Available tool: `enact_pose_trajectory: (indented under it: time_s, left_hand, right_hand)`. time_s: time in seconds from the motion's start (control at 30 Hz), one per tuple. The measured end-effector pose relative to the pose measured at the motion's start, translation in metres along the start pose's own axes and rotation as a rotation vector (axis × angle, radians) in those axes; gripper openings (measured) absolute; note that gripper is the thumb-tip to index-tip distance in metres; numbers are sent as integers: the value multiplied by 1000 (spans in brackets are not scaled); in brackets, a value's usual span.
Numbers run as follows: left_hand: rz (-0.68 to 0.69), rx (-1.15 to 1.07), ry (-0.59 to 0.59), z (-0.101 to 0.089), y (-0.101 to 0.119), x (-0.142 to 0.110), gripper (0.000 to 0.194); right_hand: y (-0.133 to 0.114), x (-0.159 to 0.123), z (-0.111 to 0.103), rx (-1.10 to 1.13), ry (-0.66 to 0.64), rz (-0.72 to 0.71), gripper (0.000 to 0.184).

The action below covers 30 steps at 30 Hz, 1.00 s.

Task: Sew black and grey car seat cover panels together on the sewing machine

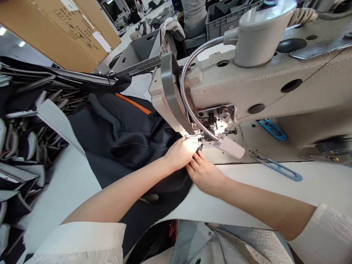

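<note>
A dark fabric cover (132, 139) with light stitching and an orange strip (134, 103) is bunched to the left of the sewing machine (220, 88). Close by the machine's needle area, my left hand (180, 153) is closed on the fabric, its fingertips lost in the bright lamp light. My right hand (209, 176) meets it from the right, fingers pressed together on the fabric's edge. A small bit of dark fabric shows between the hands and the presser foot. The lamp (229, 146) hangs just above my right hand on a bendy metal neck.
Blue thread snips (280, 168) lie right of my hands, and a second blue pair (272, 129) rests on the machine bed. Stacked dark pieces (24, 146) fill the left side. Behind stand a cardboard box (63, 33), grey crates (140, 55) and a seated person (194, 18).
</note>
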<state>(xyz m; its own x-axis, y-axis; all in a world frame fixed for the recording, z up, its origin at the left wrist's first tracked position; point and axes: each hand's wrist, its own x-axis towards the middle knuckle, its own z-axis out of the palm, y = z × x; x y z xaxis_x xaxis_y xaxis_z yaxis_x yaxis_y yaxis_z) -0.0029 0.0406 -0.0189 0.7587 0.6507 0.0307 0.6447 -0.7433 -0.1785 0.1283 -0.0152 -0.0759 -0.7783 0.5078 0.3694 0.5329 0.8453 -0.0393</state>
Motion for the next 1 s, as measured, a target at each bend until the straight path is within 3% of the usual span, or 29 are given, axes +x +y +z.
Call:
enact_pose_trajectory:
  time_s: [0.27,0.4,0.5,0.57,0.63,0.7,0.83,1.0]
  left_hand:
    - [-101,29,-105,0,0,0,21]
    - [-211,-30,-129,-21,19,-15,23]
    - [-308,-32,-183,-33,44,-30,38]
    - [-347,22,-223,-35,49,-34,25]
    - [-349,-6,-247,-34,41,-33,9]
    - [-332,-218,-301,-33,22,-28,8]
    - [-396,-853,-375,-33,-14,-23,21]
    - [-477,-1201,-338,-28,-24,-28,12]
  right_hand:
    - [14,4,1,178,91,4,33]
    - [39,2,-6,242,29,274,23]
    - [54,1,-10,261,-23,426,25]
    - [61,2,-10,307,-70,467,30]
    - [67,3,-9,352,-93,479,29]
    - [72,5,-6,372,-85,459,26]
    - [80,6,1,376,-61,457,27]
    - [82,5,-2,415,-28,483,29]
